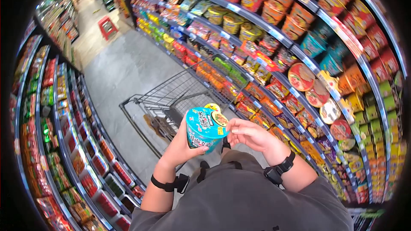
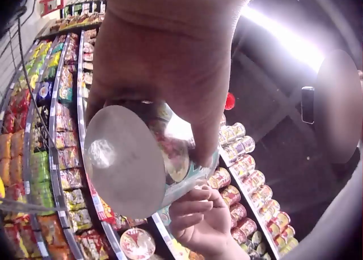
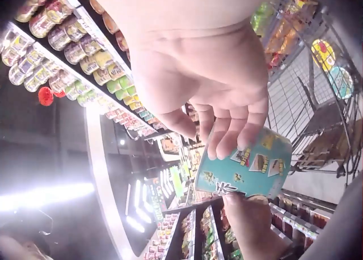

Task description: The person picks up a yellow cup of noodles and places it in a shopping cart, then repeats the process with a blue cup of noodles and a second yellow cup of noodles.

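Note:
In front of the body, a teal tub of instant noodles (image 1: 201, 133) is tilted, its printed lid facing up toward the head camera. My left hand (image 1: 176, 147) grips it from the left side, thumb across the front. The pale round base of the tub (image 2: 126, 163) shows in the left wrist view. My right hand (image 1: 252, 137) is at the tub's right edge, fingers loosely bent with the fingertips right at the rim. From the right wrist view, the fingers (image 3: 226, 130) lie along the tub's teal wall and do not wrap round it.
A wire shopping cart (image 1: 171, 90) stands just ahead, beyond the tub. Long shelves (image 1: 239, 38) of noodle tubs and packets run along the right. Lower shelves (image 1: 55, 132) of packaged food line the left. Grey floor (image 1: 124, 66) leads to a red stand (image 1: 107, 28).

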Demonstrator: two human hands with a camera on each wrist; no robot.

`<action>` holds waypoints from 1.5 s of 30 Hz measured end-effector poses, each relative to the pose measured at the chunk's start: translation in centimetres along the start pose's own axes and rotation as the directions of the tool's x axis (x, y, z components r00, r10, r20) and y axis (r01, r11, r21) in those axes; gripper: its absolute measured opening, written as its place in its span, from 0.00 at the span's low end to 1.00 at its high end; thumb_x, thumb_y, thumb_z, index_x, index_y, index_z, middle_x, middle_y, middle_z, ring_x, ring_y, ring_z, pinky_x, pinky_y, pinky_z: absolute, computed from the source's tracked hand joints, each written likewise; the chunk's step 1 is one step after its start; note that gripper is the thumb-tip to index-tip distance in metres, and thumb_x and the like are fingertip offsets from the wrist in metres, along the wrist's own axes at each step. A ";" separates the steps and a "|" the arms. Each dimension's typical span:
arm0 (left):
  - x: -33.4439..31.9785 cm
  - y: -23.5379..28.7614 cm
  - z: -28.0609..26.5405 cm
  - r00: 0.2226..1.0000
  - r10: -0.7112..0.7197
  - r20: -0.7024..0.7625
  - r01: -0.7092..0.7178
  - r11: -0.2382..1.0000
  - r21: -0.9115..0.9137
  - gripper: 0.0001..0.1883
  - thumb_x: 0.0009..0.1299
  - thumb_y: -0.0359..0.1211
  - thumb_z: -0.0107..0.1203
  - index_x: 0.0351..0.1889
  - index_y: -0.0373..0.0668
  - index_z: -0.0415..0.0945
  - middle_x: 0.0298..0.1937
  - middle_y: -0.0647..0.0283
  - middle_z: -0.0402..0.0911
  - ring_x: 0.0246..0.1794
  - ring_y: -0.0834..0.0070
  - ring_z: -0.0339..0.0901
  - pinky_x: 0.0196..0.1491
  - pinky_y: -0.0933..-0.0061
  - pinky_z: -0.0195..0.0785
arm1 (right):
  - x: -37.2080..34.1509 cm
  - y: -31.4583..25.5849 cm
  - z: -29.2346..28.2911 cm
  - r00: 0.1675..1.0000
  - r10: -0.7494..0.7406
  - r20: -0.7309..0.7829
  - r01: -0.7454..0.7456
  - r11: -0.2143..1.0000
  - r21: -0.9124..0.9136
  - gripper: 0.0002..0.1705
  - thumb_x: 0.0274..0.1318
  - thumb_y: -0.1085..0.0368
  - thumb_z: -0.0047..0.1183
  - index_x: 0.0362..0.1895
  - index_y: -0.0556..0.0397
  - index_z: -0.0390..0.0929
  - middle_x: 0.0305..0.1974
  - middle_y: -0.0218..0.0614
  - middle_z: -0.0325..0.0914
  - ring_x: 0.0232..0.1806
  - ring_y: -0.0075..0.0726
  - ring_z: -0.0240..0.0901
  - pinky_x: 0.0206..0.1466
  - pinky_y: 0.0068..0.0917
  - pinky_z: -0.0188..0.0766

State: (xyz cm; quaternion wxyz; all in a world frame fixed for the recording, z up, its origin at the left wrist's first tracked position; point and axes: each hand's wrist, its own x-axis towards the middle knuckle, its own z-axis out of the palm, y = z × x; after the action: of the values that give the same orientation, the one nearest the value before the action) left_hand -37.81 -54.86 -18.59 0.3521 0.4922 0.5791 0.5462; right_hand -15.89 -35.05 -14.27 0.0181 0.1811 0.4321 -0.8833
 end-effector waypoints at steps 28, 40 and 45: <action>23.6 9.1 30.6 0.870 0.270 0.412 -0.312 0.949 0.037 0.71 0.54 0.39 0.81 0.85 0.36 0.35 0.79 0.43 0.58 0.80 0.55 0.59 0.79 0.56 0.55 | -28.9 -2.7 -16.7 0.763 -0.554 -0.334 0.519 0.832 -0.195 0.52 0.69 0.65 0.56 0.86 0.48 0.37 0.85 0.44 0.42 0.86 0.51 0.43 0.83 0.51 0.45; 26.9 12.6 36.1 0.909 0.297 0.293 -0.382 0.875 0.297 0.71 0.51 0.40 0.83 0.83 0.33 0.40 0.81 0.43 0.57 0.82 0.50 0.55 0.80 0.52 0.51 | -32.5 -6.9 -23.9 0.743 -0.650 -0.160 0.599 0.753 -0.274 0.55 0.68 0.66 0.55 0.86 0.52 0.31 0.86 0.45 0.34 0.87 0.49 0.33 0.85 0.52 0.36; 28.6 12.1 35.5 0.948 0.268 0.174 -0.291 0.948 0.125 0.71 0.49 0.38 0.85 0.84 0.36 0.42 0.79 0.49 0.61 0.79 0.55 0.61 0.79 0.54 0.54 | -31.0 -9.6 -25.2 0.703 -0.709 -0.050 0.663 0.679 -0.315 0.54 0.68 0.66 0.55 0.85 0.59 0.32 0.86 0.46 0.34 0.88 0.46 0.30 0.87 0.48 0.31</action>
State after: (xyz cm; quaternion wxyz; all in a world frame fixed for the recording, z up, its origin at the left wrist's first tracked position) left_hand -9.64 -18.36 -8.55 0.2769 0.6352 0.5134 0.5062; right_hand 18.90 -13.53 -10.76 -0.3271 0.0750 0.5858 -0.7377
